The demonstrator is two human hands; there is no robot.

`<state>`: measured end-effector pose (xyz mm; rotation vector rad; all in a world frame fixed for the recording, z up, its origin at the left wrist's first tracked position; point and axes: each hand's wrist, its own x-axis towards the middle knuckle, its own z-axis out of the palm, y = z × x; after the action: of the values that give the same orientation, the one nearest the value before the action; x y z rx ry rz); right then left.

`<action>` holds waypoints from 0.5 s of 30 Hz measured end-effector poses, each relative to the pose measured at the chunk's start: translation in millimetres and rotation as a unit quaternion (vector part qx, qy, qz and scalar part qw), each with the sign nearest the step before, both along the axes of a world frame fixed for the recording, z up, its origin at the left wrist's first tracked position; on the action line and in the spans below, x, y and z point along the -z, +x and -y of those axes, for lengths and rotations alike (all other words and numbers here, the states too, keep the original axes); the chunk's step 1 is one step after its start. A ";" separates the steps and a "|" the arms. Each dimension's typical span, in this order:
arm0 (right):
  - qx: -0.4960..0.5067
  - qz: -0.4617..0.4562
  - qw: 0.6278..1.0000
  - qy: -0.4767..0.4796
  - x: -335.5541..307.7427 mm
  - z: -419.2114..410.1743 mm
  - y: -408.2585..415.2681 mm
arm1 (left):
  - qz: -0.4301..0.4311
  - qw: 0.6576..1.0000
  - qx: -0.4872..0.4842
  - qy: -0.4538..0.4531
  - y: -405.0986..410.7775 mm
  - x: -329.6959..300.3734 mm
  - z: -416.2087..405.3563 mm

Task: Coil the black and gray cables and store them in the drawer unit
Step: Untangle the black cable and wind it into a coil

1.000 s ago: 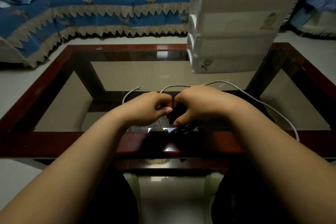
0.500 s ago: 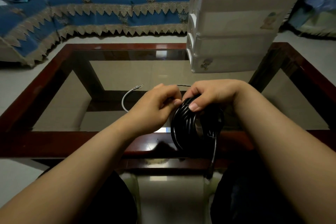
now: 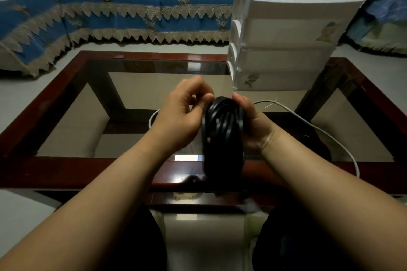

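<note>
While the right hand [image 3: 253, 121] grips the coiled black cable [image 3: 222, 134] at frame center, the left hand [image 3: 182, 112] pinches its top.

From my feed, both forearms come up from the bottom corners bare to the edge of the picture, with no sleeve, watch, band or ring that I can make out. My left hand [image 3: 182, 114] and right hand [image 3: 253, 123] wear no gloves. Creases show at the right wrist. Below the arms I see my legs [image 3: 141, 246] in dark, plain cloth, black or close to it; the light is too dim to tell the weave.
</note>
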<state>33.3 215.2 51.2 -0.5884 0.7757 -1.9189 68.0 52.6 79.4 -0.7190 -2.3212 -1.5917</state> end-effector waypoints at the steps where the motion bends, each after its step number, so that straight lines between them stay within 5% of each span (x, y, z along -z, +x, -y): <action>1: 0.043 -0.021 0.999 0.022 -1.5 0.5 1.0 | 0.008 1.000 -0.003 0.018 -0.5 0.3 -0.2; 9: 0.310 -0.128 0.933 0.131 -16.9 11.9 6.5 | 0.029 0.993 -0.015 0.114 -2.1 1.9 0.1; 13: 0.501 -0.304 0.783 0.206 -13.6 25.1 24.1 | 0.090 0.979 -0.016 0.182 -8.9 6.0 -1.3; 15: 0.515 -0.360 0.752 0.200 -12.7 29.8 30.6 | 0.104 0.977 -0.021 0.186 -12.7 7.3 -0.4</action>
<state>63.9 185.4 63.8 -0.6971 2.3395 -2.3201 55.3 53.0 72.2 -0.4311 -2.0553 -2.0868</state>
